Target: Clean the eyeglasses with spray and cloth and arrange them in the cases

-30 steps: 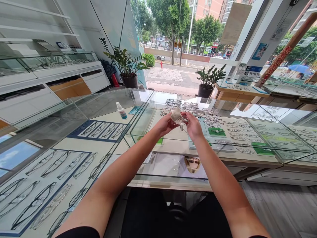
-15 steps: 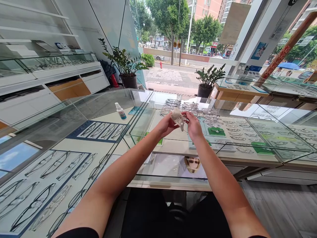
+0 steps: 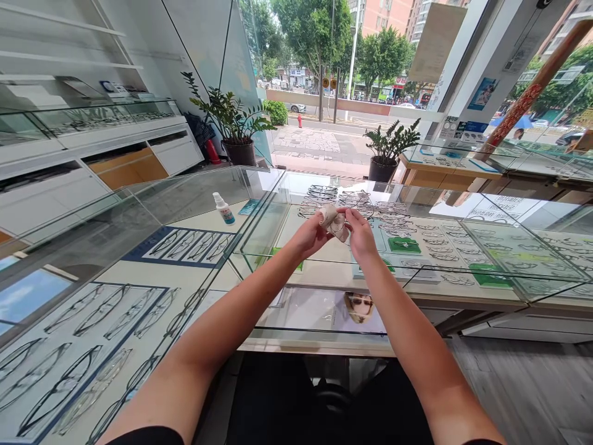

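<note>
Reaching up from the bottom edge, two bare forearms (image 3: 208, 337) frame the black clothing (image 3: 273, 395) at bottom centre; eyeglasses (image 3: 60, 389) lie in rows at lower left, and a printed portrait (image 3: 359, 307) shows under the glass counter (image 3: 319, 330), just below centre; now to the hands, right at mid-frame, and here's the beige cloth (image 3: 330, 220), bunched up between them; the left hand (image 3: 309, 235) has its fingers curled, pinching the cloth's left side; the right hand (image 3: 361, 235) has its fingers bent close together, tips at the cloth's right side, but whether they pinch it I can't tell; over left of centre, a white spray bottle (image 3: 225, 210) stands upright; right of the hands, a green case (image 3: 404, 245) sits among more frames (image 3: 433, 244); farther back, two potted plants (image 3: 238, 127) flank the view onto the street, trees (image 3: 310, 31) at top centre.
</note>
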